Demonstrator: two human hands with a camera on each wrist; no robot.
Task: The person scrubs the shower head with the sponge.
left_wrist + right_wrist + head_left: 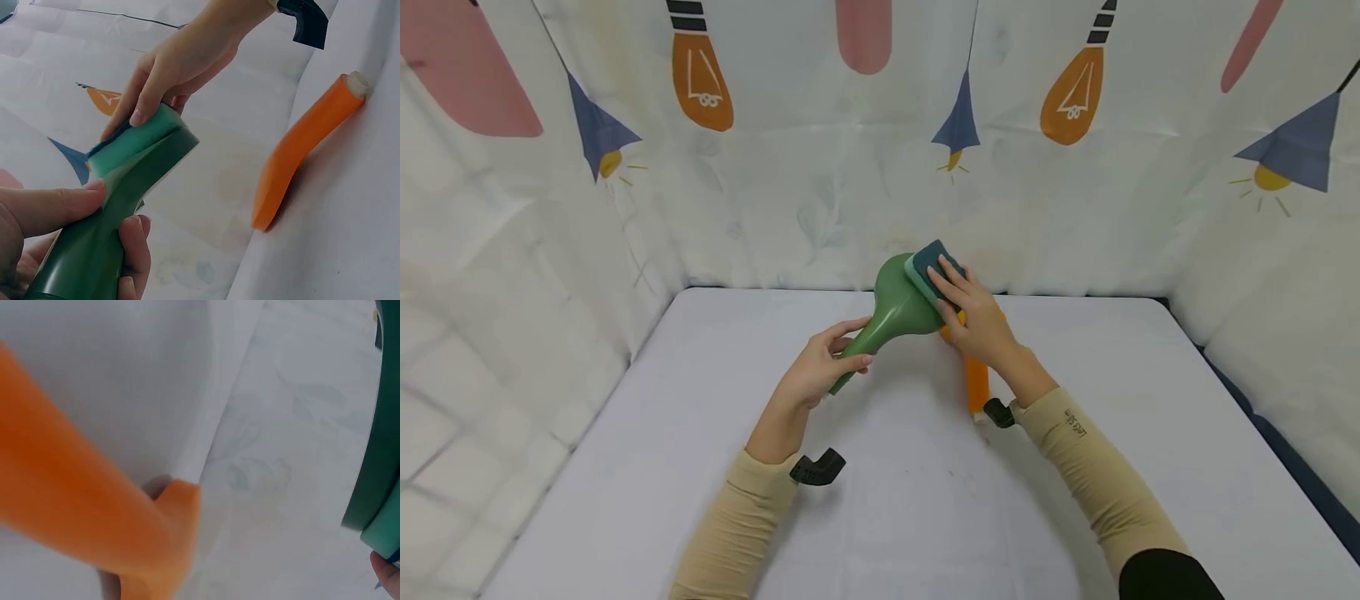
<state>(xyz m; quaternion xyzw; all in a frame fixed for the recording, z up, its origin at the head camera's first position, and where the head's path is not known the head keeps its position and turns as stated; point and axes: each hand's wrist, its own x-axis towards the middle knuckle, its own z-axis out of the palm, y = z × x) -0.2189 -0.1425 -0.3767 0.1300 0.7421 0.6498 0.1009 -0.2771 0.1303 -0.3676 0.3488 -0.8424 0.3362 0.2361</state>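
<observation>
My left hand [815, 367] grips the handle of a green shower head [895, 293], thumb on one side and fingers around the other. The round head points up and away, raised over the table. My right hand [981, 323] holds a sponge [927, 260] with a dark blue layer and light green foam. In the left wrist view the foam side of the sponge [140, 145] lies against the back of the head. An orange shower head [292, 150] with a whitish end rests on the table, partly hidden behind my right hand in the head view.
A white cloth covers the table [895, 517], whose far edge meets a hanging curtain [820, 208] printed with lamps and bulbs. More curtain hangs at the left and right sides. Dark wrist mounts [818, 467] sit at both sleeves.
</observation>
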